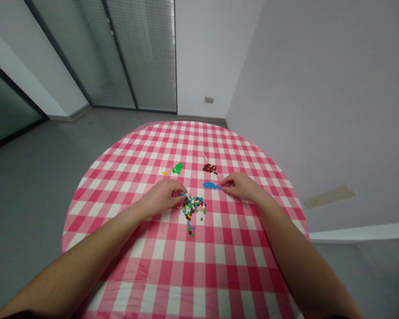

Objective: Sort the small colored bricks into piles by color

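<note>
Bricks, tiny and many-coloured, lay loose on the checked tablecloth (186,266) of a round table, sorted partly into heaps. The mixed heap (193,206) sat between the two hands, with a thin tail of pieces trailing from it toward the person. The blue row (212,185) lay just beyond it to the right, its long axis running left to right across the cloth. Farther off sat the brown heap (210,168) and, well to its left, the green heap (177,168), with a single yellow piece (165,173) beside the green.

The left hand (162,196) rested palm down at the left edge of the mixed heap, its fingers curled in and their tips closed on a blue sliver (184,194). That sliver pointed out of the fingertips to the right, over the heap's far edge. The right hand (241,185) lay palm down as well, knuckles raised, its fingers drawn together and touching the right end of the blue row; whether a piece sat between them could not be told. Both forearms reached in from the near edge and converged toward the middle of the table, wrists low on the cloth.
</note>
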### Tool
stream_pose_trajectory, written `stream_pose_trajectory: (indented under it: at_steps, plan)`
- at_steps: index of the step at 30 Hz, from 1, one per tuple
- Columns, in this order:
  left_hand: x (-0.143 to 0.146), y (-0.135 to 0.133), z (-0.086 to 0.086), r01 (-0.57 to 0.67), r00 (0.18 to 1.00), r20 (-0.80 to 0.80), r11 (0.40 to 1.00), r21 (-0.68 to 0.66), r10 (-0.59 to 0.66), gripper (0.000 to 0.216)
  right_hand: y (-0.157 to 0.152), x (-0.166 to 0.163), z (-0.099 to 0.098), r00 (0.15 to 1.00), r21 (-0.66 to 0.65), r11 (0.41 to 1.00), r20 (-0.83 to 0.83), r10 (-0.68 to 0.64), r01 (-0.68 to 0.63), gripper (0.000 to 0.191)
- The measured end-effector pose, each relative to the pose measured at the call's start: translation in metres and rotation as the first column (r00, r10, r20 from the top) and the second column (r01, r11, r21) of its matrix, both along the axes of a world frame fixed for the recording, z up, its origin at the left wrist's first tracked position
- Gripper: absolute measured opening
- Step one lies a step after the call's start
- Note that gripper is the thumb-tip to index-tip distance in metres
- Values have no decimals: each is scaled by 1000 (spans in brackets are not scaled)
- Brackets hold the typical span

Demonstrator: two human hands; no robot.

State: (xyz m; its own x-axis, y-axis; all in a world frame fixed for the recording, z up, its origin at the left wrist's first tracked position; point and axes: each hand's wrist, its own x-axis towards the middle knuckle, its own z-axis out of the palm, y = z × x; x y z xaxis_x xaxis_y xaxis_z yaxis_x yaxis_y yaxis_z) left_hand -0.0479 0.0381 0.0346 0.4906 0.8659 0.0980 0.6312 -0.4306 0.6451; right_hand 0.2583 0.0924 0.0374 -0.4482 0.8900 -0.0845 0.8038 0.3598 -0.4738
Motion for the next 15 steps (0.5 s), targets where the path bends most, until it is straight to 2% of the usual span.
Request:
stream_pose_trajectory:
  at_steps: [9, 12, 15]
  plan:
    - [3, -3, 3, 13, 999, 37, 1000, -22, -12, 14, -4, -11, 2, 1000, 102, 995, -5, 7, -6, 15]
    - [5, -5, 3, 3, 998, 64, 999, -33, -1, 14, -12, -22, 4, 996, 159, 987, -85, 42, -28, 15]
    - [10, -9, 4, -24, 993, 115, 997, -79, 33, 12, -27, -41, 3, 960, 169, 977, -223, 168, -131, 16]
